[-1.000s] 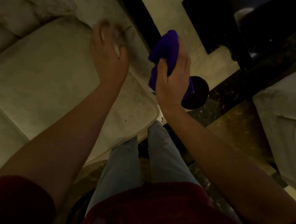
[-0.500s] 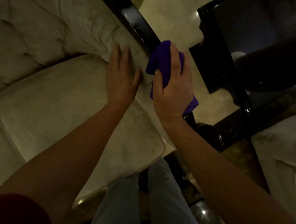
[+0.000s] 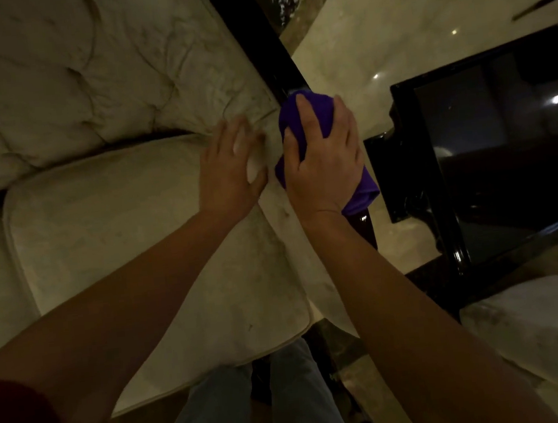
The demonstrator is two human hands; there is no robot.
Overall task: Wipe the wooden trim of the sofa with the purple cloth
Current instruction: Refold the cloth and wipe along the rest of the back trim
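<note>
The cream tufted sofa (image 3: 93,93) fills the left of the head view, with a dark glossy wooden trim (image 3: 252,31) running along the top of its arm. My right hand (image 3: 325,158) is closed around the purple cloth (image 3: 308,111) and presses it down on that trim; the cloth's tail (image 3: 363,195) hangs out below my wrist. My left hand (image 3: 231,168) lies flat, fingers spread, on the padded arm just left of the cloth. The trim under the cloth is hidden.
A black glossy side table (image 3: 492,154) stands right of the sofa arm across a strip of pale polished floor (image 3: 372,29). Another cream seat (image 3: 541,328) sits at the lower right. My legs (image 3: 256,403) stand against the seat cushion (image 3: 136,243).
My right hand has brought the cloth from the air down onto the dark trim. My left hand has settled flat on the padded arm. The view has moved closer over the sofa arm.
</note>
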